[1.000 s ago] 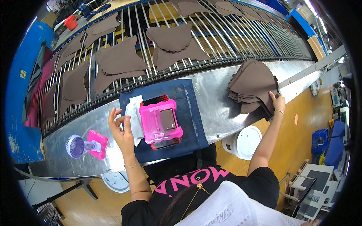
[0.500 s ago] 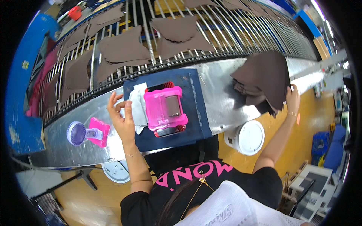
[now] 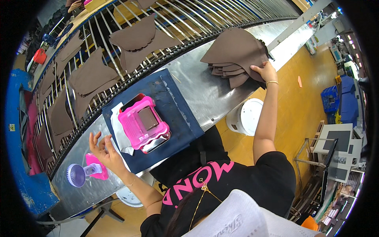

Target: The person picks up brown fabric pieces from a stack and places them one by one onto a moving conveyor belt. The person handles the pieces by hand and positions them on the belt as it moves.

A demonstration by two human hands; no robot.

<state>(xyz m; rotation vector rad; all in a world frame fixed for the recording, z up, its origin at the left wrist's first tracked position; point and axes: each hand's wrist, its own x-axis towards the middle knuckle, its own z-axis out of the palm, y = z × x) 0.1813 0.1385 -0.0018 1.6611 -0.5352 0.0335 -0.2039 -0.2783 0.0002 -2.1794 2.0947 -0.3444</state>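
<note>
At the right of the metal table, my right hand (image 3: 266,72) grips the edge of a stack of dark brown cut pieces (image 3: 236,48), thumb on top and fingers partly hidden beneath. The pieces are thin, with rounded and scalloped edges, and fan out on the metal. My left hand (image 3: 106,152) is raised with nothing in it, fingers apart and slightly curled. Nearest to it are a white cloth (image 3: 121,132) and a pink plastic basket (image 3: 132,128) with a brown piece seen in its opening. A dark blue mat (image 3: 179,118) lies under the basket.
Beyond the table runs a conveyor of metal rods (image 3: 173,23) carrying brown pieces (image 3: 92,81). A purple handheld fan (image 3: 76,175) on a pink base stands at the left. Below the table edge are a white bucket (image 3: 251,116) and a blue frame (image 3: 17,118) at far left.
The brown stack, bunched and tilted earlier, now lies flatter and fanned on the table, my right hand still on its edge. The view has turned right. My left hand stays raised and empty.
</note>
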